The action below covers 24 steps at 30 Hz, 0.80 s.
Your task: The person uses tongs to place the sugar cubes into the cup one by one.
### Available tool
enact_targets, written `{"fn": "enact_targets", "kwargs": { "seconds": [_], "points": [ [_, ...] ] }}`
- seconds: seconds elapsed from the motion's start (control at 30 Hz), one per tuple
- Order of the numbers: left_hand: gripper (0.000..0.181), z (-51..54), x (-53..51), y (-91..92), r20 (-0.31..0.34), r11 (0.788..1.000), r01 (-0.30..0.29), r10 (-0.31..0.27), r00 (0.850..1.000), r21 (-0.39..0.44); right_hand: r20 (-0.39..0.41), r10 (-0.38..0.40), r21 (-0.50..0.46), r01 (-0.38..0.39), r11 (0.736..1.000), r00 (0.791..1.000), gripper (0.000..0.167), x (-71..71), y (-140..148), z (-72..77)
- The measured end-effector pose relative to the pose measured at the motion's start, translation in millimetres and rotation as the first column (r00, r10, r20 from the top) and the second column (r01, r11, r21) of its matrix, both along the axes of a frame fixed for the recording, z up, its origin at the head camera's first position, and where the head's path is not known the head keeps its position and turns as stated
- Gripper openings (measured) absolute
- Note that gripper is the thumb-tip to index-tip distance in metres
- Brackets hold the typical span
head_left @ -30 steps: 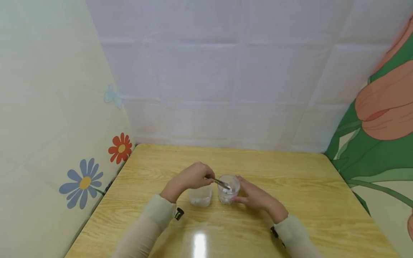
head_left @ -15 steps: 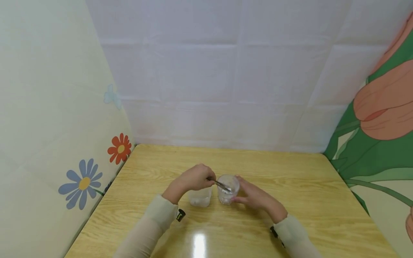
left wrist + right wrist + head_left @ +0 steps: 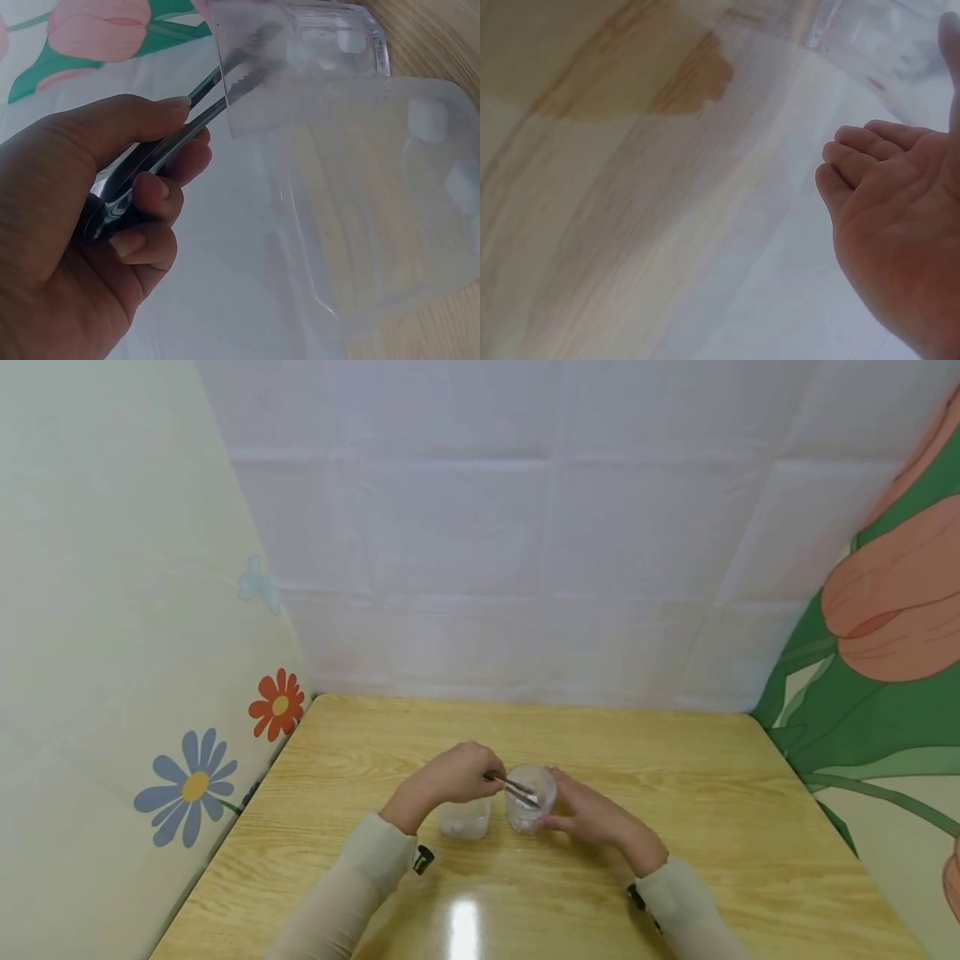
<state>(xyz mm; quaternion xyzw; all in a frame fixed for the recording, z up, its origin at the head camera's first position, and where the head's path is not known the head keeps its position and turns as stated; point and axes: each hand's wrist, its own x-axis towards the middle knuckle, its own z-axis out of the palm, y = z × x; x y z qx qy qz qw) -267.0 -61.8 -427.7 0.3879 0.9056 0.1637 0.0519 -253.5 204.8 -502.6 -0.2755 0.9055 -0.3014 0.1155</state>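
My left hand grips metal tongs, fingers wrapped about the handle end. The serrated tips reach down into a clear cup, among white lumps, and stand apart. Whether they touch a lump is unclear. Round the cup's right side my right hand holds it, thumb in front and fingers behind. In the right wrist view, the right hand shows its palm, with part of the cup beyond. Left of the cup, partly beneath the left hand, stands a clear shallow container holding white cubes.
Everything stands on a wood-grain table. A white cloth hangs behind it, with flower-printed cloths at left and right. Light reflects off the tabletop near the front.
My left hand has shifted slightly right with the tongs, and the tongs' arms now stand further apart inside the cup. The right hand and the cup have barely moved.
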Motion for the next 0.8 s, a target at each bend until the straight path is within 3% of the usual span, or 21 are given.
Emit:
{"fn": "enact_targets", "kwargs": {
  "seconds": [0.5, 0.8],
  "points": [
    [0.015, 9.9, 5.8, -9.1, -0.12, 0.998, 0.007, -0.001, 0.993, 0.055, 0.009, -0.002, 0.007, 0.002, 1.0, 1.0, 0.094, 0.3, 0, 2.4],
    [0.016, 17.3, 14.8, -26.8, -0.134, 0.998, -0.011, 0.018, 0.991, 0.057, 0.009, -0.009, 0.008, 0.009, 1.0, 1.0, 0.095, 1.6, 1, 3.3]
  ]
}}
